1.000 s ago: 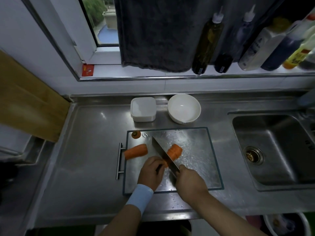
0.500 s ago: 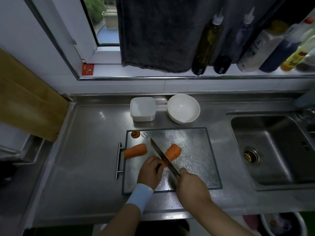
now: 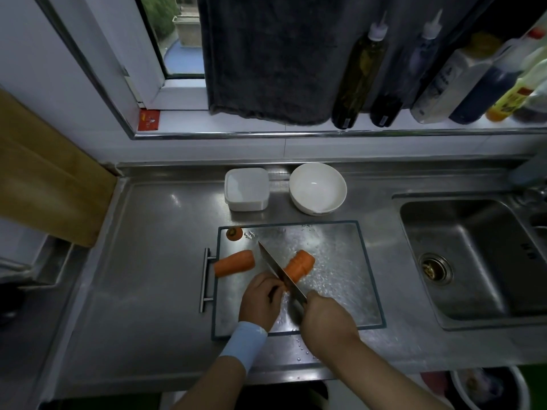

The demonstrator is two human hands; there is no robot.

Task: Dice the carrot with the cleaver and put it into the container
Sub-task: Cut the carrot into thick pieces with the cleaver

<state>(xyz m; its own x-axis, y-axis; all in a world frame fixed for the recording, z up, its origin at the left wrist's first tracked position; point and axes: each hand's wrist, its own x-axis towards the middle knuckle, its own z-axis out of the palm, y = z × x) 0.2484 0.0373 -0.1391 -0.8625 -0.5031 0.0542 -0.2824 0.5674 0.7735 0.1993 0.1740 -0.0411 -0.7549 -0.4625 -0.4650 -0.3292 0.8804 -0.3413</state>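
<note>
A steel cutting board [image 3: 340,276] lies on the counter in front of me. My right hand [image 3: 325,321] grips the handle of the cleaver [image 3: 278,270], whose blade runs lengthwise along a carrot piece [image 3: 299,266]. My left hand [image 3: 260,300] holds the near end of that piece with curled fingers, right beside the blade. A second carrot piece [image 3: 233,263] lies at the board's left side. The cut-off carrot end [image 3: 234,233] sits in the far left corner. A white square container [image 3: 247,189] stands behind the board.
A white bowl [image 3: 318,187] sits right of the container. The sink [image 3: 473,261] is on the right. Several bottles [image 3: 361,69] line the window ledge behind a hanging dark towel [image 3: 275,54]. A wooden board [image 3: 44,179] leans at the left.
The cleaver has shifted slightly left and nearer along the carrot piece, with both hands keeping their holds. The other carrot pieces have not moved.
</note>
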